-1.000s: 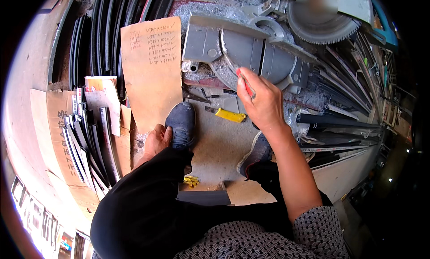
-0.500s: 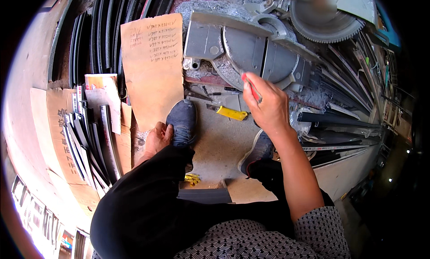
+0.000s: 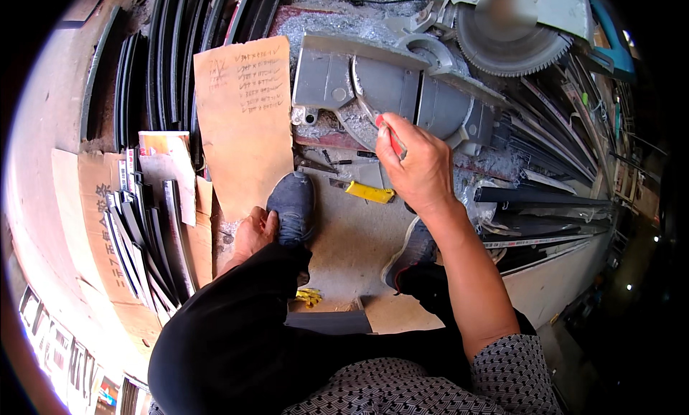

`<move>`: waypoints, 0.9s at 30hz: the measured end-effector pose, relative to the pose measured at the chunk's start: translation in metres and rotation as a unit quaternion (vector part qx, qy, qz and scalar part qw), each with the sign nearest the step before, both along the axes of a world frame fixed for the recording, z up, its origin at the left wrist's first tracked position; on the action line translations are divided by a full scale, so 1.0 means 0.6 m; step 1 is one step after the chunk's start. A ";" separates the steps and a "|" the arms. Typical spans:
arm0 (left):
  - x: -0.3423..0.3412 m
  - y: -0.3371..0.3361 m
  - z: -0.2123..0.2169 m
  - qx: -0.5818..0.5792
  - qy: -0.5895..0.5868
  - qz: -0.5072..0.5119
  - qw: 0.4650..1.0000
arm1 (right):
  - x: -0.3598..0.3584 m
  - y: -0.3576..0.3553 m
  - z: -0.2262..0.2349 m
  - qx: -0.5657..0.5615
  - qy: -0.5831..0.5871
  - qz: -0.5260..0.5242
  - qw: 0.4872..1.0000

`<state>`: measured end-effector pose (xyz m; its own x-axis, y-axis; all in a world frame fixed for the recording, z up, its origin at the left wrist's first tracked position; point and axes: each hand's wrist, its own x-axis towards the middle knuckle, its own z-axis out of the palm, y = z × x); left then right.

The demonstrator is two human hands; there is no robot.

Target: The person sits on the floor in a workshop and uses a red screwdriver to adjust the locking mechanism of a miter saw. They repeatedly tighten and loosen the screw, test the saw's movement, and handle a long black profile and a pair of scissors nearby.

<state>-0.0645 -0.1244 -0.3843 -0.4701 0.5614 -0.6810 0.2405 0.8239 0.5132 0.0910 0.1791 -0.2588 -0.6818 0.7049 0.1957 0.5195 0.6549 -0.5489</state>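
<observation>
- Right hand [image 3: 423, 164] grips a red pen [image 3: 390, 137], fingers curled tight, over the grey saw base [image 3: 373, 85].
- Left hand [image 3: 252, 232] rests beside a dark shoe [image 3: 293, 203], fingers loosely bent, holding nothing.
- Written-on cardboard [image 3: 247, 121] lies just left of the saw.
</observation>
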 end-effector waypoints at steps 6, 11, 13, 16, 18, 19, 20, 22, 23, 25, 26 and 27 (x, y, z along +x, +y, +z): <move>0.001 0.002 -0.005 -0.001 -0.006 -0.007 1.000 | -0.056 0.035 -0.023 0.014 0.063 -0.051 0.997; -0.004 0.008 0.001 -0.014 0.000 -0.010 1.000 | -0.029 -0.006 -0.018 0.011 0.015 -0.036 0.999; -0.003 0.003 0.002 -0.019 -0.011 -0.011 1.000 | -0.031 -0.009 -0.002 -0.001 0.010 -0.046 0.999; -0.002 -0.001 0.000 -0.018 -0.011 -0.007 1.000 | -0.053 0.007 -0.005 0.000 0.019 -0.059 0.998; -0.002 -0.001 -0.006 -0.001 -0.008 -0.007 1.000 | -0.061 0.014 -0.012 0.001 0.019 -0.062 0.998; -0.002 0.000 -0.007 0.007 -0.005 -0.006 1.000 | -0.062 0.016 -0.014 -0.001 0.014 -0.061 0.998; -0.003 -0.001 -0.006 -0.002 -0.009 -0.007 1.000 | -0.062 0.016 -0.015 -0.004 0.008 -0.060 0.998; -0.003 0.006 0.002 -0.016 -0.018 -0.004 1.000 | -0.056 0.015 -0.004 -0.018 0.004 -0.055 0.998; -0.004 0.004 0.000 -0.016 -0.012 -0.004 1.000 | -0.053 0.010 0.009 -0.028 -0.011 -0.059 0.998; -0.003 -0.004 -0.003 -0.017 0.000 -0.003 1.000 | -0.057 0.010 0.014 -0.027 -0.008 -0.065 0.998; -0.003 0.000 -0.004 -0.010 -0.004 -0.005 1.000 | -0.059 0.014 0.011 -0.011 0.008 -0.072 0.997; -0.002 -0.001 -0.003 -0.007 -0.006 -0.004 1.000 | -0.064 0.016 0.005 0.000 0.026 -0.077 0.997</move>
<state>-0.0658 -0.1252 -0.3861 -0.4575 0.5555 -0.6943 0.2414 0.8291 0.5043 0.0529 0.1887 -0.2557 -0.5551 0.7998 0.2284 0.5839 0.5703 -0.5778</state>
